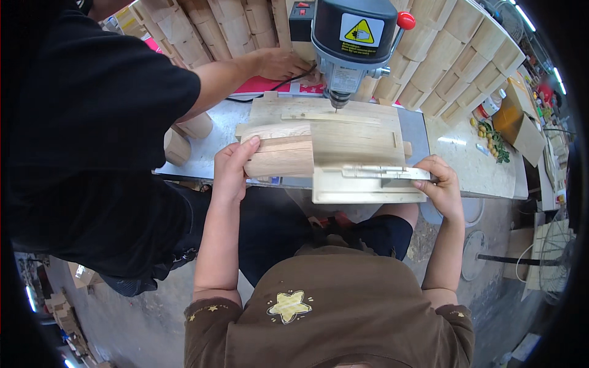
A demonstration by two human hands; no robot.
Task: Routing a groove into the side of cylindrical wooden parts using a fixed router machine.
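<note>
My left hand (234, 164) grips the left end of a curved wooden block (279, 149) with visible grain, thumb on top. On the right, my right hand (443, 183) pinches the end of a narrow pale strip (383, 172), which lies over a light tray-like wooden piece (368, 195) at the table's front edge. Whether the strip and that piece are joined I cannot tell. Just beyond my hands is a flat wooden board (359, 138) with thin battens on it. A drill press (354, 37) stands over its far side, its bit (336, 105) pointing down above the board.
A co-worker in black (110, 104) stands at my left, one hand (287, 64) reaching beside the drill press. Stacked wooden blocks (454, 55) line the back. Two round wooden pieces (178, 147) stand at the left. Small yellow fruits with leaves (491, 138) lie at the right.
</note>
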